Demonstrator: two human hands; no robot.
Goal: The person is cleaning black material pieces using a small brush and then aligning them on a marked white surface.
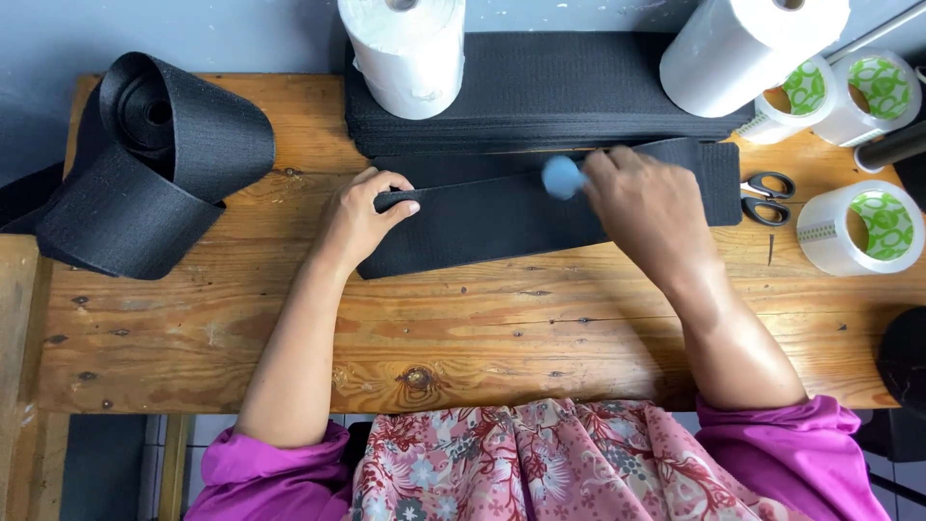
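Seen from above, a person in magenta sleeves and a red floral garment works at a wooden bench (289, 338). A strip of wide black webbing (502, 217) lies flat across the middle of the bench, just in front of a neat stack of cut black strips (540, 92).

The left hand (362, 217) rests on the strip's left end, its fingers (400, 205) curled over the upper edge and clamped on the fabric. The right hand (641, 203) sits over the strip's right half, fingers together around a small blue object (562, 178) that is blurred; what kind of thing it is cannot be told. The blue object touches or hovers just above the strip's upper edge.

At the left end of the bench stands a large loose roll of the same black webbing (164, 154). Two white rolls (410, 53) stand at the back, on the stack. To the right lie black-handled scissors (769, 196), just beside the strip's right end, and three rolls of clear tape (858, 227) with green-and-white cores.
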